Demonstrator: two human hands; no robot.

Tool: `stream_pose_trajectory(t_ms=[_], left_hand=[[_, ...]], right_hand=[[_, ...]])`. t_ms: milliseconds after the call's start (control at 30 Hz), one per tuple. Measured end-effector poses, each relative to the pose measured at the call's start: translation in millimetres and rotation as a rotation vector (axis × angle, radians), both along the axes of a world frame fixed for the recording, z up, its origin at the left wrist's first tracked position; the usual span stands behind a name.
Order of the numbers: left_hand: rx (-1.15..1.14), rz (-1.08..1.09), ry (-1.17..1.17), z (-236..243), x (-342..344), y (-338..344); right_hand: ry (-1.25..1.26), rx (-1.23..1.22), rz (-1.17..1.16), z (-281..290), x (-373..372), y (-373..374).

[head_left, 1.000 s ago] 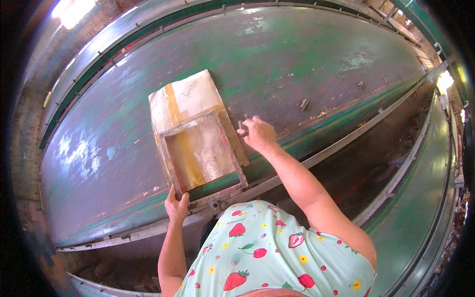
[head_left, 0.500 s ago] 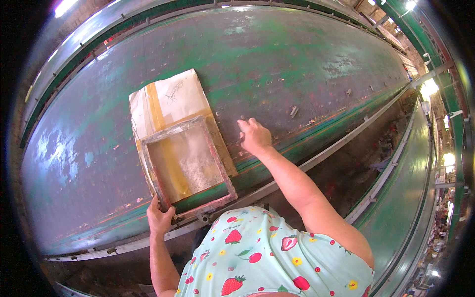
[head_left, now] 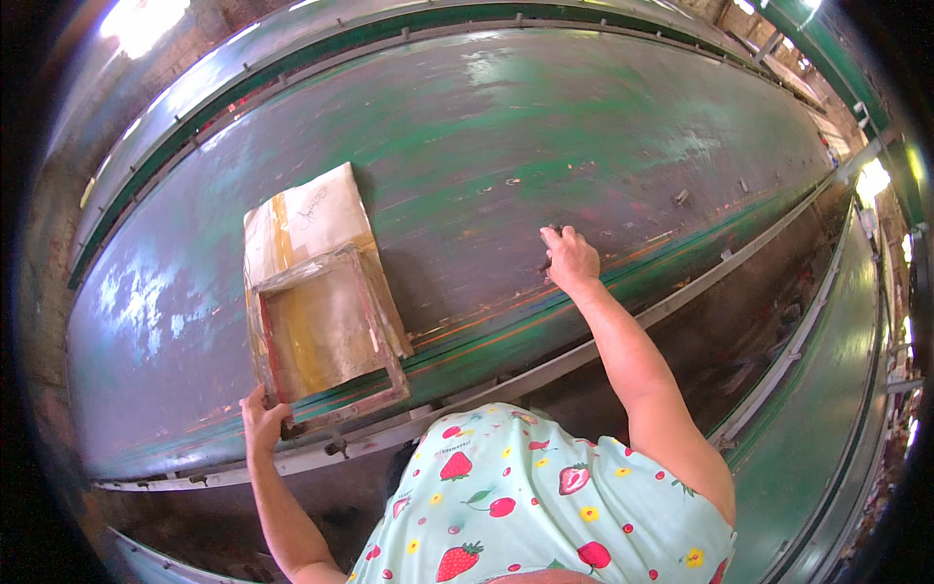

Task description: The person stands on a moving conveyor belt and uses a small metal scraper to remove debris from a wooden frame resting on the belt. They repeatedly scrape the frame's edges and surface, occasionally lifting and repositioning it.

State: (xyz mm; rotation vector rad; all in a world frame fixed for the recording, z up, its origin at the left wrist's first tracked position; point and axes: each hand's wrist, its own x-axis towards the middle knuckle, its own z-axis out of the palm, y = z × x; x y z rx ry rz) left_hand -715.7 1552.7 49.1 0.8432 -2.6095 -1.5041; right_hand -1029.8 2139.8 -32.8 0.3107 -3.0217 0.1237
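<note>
My left hand [head_left: 263, 420] grips the near left corner of a worn rectangular wooden frame [head_left: 377, 316], with its thumb and fingers closed around the edge. A pale translucent sheet fills most of the frame, apart from a gap along its near side. Beneath and beyond the frame lies a flat white cardboard piece [head_left: 336, 219] with brown tape and handwriting on it. Farther right, my right hand [head_left: 574, 261] is closed over the table. Something small and dark shows at its fingers; I cannot make out what it is.
The long table [head_left: 486, 127] has a green-grey, stained surface. Small scraps, including a short grey piece [head_left: 681, 198], lie to the right. A metal rail [head_left: 545, 362] runs along the near edge. Another green table [head_left: 798, 428] stands to my right.
The view has shifted left along the table. The frame and cardboard have slid left together with my left hand, and the gap between them and my right hand has widened.
</note>
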Motion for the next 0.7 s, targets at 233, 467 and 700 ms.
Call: stream_pose_trajectory(t_ms=[233,467,700], left_hand=[[0.043,0.06,0.225,-61.1,-67.9,162.2],[0.226,-0.008,0.268,-87.2,-119.2,299.3],[0.209,-0.071,0.259,-91.5,-129.0,334.4]], right_hand=[[0.033,0.002,-0.112,1.3,-39.5,132.2],[0.038,-0.252,-0.225,-6.4,-55.8,199.4],[0.206,-0.023,-0.255,2.1,-59.4,242.6]])
